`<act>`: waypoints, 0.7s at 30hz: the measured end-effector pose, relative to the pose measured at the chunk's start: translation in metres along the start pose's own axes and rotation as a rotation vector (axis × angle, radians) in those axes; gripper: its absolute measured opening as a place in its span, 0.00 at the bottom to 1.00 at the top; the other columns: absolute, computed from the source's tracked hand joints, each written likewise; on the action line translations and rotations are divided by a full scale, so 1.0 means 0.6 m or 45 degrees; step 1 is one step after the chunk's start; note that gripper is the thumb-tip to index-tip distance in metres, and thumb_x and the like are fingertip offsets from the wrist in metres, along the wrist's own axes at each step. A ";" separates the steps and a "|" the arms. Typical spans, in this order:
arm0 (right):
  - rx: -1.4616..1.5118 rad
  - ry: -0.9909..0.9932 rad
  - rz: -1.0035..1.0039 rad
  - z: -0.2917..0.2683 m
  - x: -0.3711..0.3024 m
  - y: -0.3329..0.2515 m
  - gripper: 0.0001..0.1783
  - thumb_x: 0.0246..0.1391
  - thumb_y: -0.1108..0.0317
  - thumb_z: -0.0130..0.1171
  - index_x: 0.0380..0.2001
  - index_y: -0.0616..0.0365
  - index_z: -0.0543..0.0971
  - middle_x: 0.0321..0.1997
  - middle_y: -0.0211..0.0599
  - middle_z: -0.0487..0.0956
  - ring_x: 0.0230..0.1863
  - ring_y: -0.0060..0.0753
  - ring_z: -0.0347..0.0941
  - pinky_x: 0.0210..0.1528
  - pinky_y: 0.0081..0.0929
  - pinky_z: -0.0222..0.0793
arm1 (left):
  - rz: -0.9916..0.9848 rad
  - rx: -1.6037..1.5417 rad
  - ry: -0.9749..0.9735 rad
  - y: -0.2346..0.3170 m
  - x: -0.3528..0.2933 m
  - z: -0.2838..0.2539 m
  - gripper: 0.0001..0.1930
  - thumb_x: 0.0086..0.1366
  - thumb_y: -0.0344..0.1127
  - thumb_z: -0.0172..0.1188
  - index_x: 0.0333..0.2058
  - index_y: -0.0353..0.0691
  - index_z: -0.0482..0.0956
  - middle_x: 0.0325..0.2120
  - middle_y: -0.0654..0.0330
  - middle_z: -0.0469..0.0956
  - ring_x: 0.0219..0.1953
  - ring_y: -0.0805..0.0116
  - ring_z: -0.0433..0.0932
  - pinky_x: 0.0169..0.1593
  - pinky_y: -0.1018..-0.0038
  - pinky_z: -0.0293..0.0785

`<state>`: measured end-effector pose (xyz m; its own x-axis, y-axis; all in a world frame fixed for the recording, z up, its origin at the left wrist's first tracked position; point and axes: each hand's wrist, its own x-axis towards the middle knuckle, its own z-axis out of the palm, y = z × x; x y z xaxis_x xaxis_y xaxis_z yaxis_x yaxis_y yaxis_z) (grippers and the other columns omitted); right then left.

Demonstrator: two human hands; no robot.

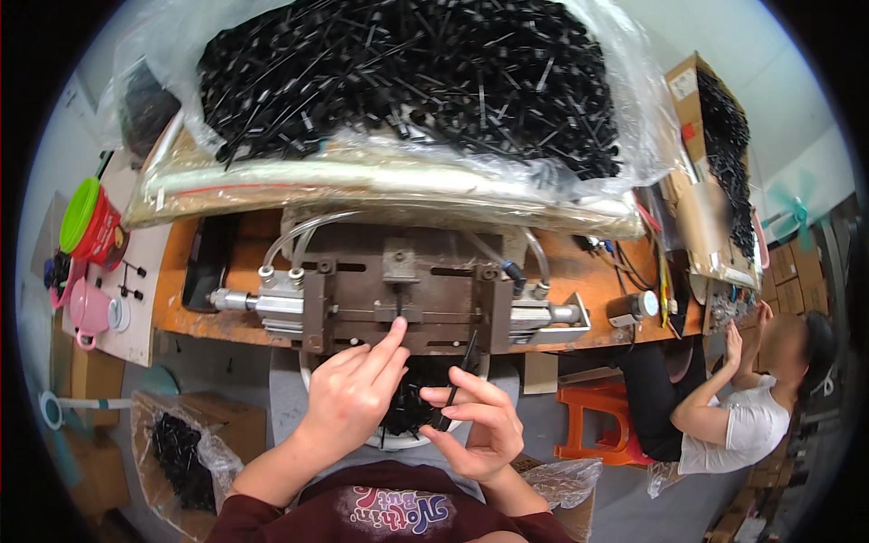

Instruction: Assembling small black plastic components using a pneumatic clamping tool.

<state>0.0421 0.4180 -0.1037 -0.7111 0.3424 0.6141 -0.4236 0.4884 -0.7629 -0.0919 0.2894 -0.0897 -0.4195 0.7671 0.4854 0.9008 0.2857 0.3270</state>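
My left hand (pixel 355 391) reaches to the middle of a dark metal fixture (pixel 421 271), its index finger stretched out and its tip at a small grey clamp block (pixel 398 310). Whether a piece lies under that fingertip cannot be made out. My right hand (pixel 480 425) sits nearer to me, right of the left one, its fingers closed on a thin black plastic stem (pixel 468 358) that points up toward the fixture. Pneumatic cylinders flank the fixture, one on the left (pixel 279 310) and another on the right (pixel 536 317). Below my hands, a container holds more black pieces (pixel 405 407).
Behind the fixture a plastic-lined box overflows with black stemmed pieces (pixel 407 77). Clear air hoses (pixel 303 231) arch over the wooden bench (pixel 579 262). A red bucket (pixel 94 231) stands at left. On the right, a seated co-worker (pixel 742 416) works beside an orange stool (pixel 593 421).
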 end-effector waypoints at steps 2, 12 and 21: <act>-0.014 0.019 -0.004 0.009 -0.009 0.002 0.24 0.37 0.82 0.75 0.40 0.63 0.75 0.59 0.59 0.70 0.43 0.43 0.82 0.50 0.34 0.78 | -0.014 -0.025 0.020 -0.002 0.001 -0.006 0.11 0.51 0.29 0.69 0.34 0.36 0.81 0.50 0.52 0.80 0.33 0.60 0.83 0.41 0.69 0.80; -0.224 0.175 -0.071 0.011 0.005 0.002 0.23 0.34 0.78 0.78 0.38 0.59 0.80 0.47 0.41 0.70 0.40 0.35 0.78 0.41 0.26 0.77 | -0.111 -0.025 -0.019 0.008 0.018 -0.012 0.12 0.44 0.29 0.71 0.30 0.39 0.82 0.47 0.56 0.82 0.23 0.63 0.78 0.30 0.72 0.74; -0.069 0.321 -0.092 0.002 -0.009 0.007 0.23 0.42 0.81 0.73 0.43 0.65 0.76 0.40 0.44 0.79 0.35 0.31 0.76 0.32 0.22 0.74 | -0.094 -0.036 0.024 0.010 0.022 0.013 0.13 0.40 0.26 0.72 0.28 0.36 0.81 0.46 0.56 0.83 0.22 0.66 0.78 0.31 0.72 0.73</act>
<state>0.0434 0.4176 -0.1104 -0.5151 0.4909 0.7026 -0.4324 0.5589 -0.7076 -0.0914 0.3060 -0.0879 -0.4870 0.7335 0.4742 0.8639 0.3244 0.3853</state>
